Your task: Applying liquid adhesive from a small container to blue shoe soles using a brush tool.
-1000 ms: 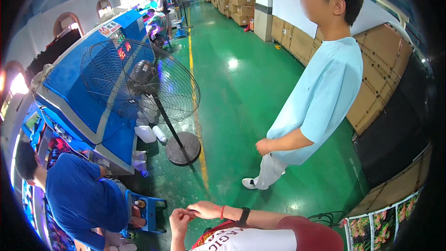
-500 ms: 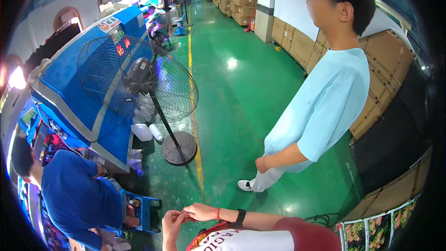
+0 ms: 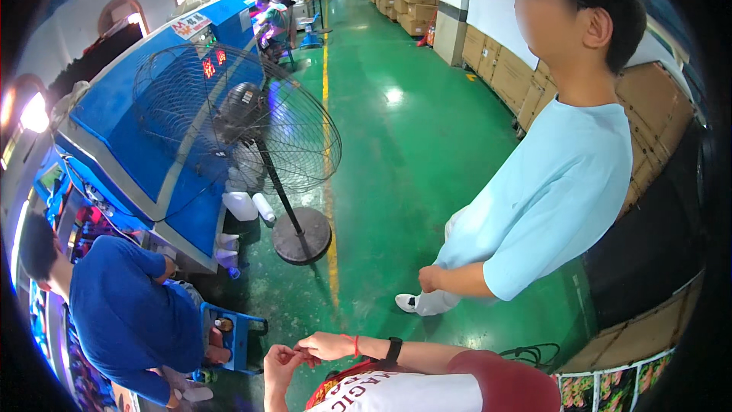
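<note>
Just in front of my body, at the bottom of the view, my left hand (image 3: 280, 360) and my right hand (image 3: 326, 345) meet at the fingertips. The fingers of both are closed in a pinch; whatever lies between them is too small or hidden to make out. A red string bracelet (image 3: 356, 346) and a black wristband (image 3: 393, 350) circle my right wrist. Beneath that arm shows my white and maroon shirt (image 3: 415, 392), with red and yellow material (image 3: 343, 383) at its left side.
At left, a person in blue (image 3: 130, 309) sits on a blue stool (image 3: 242, 343) by blue machines (image 3: 137, 137). A caged pedestal fan (image 3: 301, 236) stands ahead. A person in light blue (image 3: 549, 191) stands close on the right. Cardboard boxes (image 3: 415, 0) are stacked far off along the green floor (image 3: 381, 175).
The view has shifted slightly, so the fan and machines sit a little further right. The standing person appears larger and nearer. My hands keep the same pinched pose.
</note>
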{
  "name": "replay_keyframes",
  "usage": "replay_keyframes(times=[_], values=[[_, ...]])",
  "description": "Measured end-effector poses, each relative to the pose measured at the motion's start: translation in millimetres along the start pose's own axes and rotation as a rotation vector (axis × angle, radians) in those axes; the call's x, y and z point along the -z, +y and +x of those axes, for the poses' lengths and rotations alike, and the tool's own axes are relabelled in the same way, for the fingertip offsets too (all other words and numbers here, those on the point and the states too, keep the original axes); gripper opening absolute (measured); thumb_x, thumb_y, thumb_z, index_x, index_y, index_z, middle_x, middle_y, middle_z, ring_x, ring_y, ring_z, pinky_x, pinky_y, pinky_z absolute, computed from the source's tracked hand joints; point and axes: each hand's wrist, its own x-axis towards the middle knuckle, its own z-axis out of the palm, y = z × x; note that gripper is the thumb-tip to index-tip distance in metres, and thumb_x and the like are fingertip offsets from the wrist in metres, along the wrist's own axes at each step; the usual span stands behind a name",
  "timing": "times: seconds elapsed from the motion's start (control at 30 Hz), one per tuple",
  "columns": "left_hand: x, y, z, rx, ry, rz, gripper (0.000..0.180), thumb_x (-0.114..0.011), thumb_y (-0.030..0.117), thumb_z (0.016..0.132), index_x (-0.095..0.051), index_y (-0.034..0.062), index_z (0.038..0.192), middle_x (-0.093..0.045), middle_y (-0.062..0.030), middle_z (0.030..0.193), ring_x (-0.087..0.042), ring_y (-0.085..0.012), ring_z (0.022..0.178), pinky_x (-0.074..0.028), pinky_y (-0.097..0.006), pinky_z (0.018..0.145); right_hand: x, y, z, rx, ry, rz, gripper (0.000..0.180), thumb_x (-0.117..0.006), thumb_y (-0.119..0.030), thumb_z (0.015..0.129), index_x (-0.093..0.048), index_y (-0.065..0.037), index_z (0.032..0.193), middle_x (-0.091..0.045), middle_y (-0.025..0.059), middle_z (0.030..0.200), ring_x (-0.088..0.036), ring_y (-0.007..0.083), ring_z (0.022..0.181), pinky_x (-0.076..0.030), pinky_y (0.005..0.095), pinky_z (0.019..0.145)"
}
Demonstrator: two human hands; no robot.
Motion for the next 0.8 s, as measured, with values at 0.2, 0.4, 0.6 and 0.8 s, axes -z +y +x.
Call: replay_keyframes(times=[0.2,0.4,0.6,0.8], values=[[0.9,1.5,8.2,-0.038,0.002,0.029,0.021,-0.068,-0.006,0.078,-0.049,-0.0001,0.083,-0.066,-0.0117,0.078,-0.067,-0.0166,0.074,-0.055,-0.028,0.069,6.0,6.3,5.7,0.022,0.008,0.015,0.034,-0.038,-0.003,0.091,-0.054,0.002,0.12,-0.067,0.0084,0.076,-0.062,0.0159,0.063,-0.05,0.0303,0.061],[2.6,-9.8,20.7,-0.029,0.006,-0.005,0.019,-0.064,-0.008,0.078,-0.048,0.0,0.082,-0.064,-0.0109,0.077,-0.068,-0.0194,0.076,-0.056,-0.029,0.068,13.4,9.8,6.3,0.019,0.018,0.08,0.032,-0.039,-0.006,0.094,-0.055,0.001,0.121,-0.066,0.0069,0.076,-0.061,0.0136,0.064,-0.05,0.029,0.061],[-4.6,1.0,26.1,-0.044,0.03,-0.038,0.013,-0.061,-0.007,0.075,-0.053,-0.0016,0.083,-0.066,-0.009,0.075,-0.065,-0.0123,0.07,-0.051,-0.022,0.062,17.9,18.9,5.4,0.038,0.047,0.106,0.03,-0.042,-0.013,0.097,-0.055,-0.001,0.121,-0.066,0.0058,0.074,-0.061,0.0128,0.063,-0.05,0.0283,0.06],[-6.2,-3.9,23.4,-0.025,0.05,0.034,0.012,-0.061,-0.006,0.074,-0.054,-0.0014,0.083,-0.065,-0.0079,0.074,-0.064,-0.0118,0.069,-0.051,-0.023,0.062,18.2,8.2,-3.4,0.073,0.059,0.023,0.031,-0.045,-0.021,0.099,-0.056,-0.002,0.12,-0.066,0.0059,0.073,-0.061,0.0123,0.063,-0.05,0.0283,0.06]])
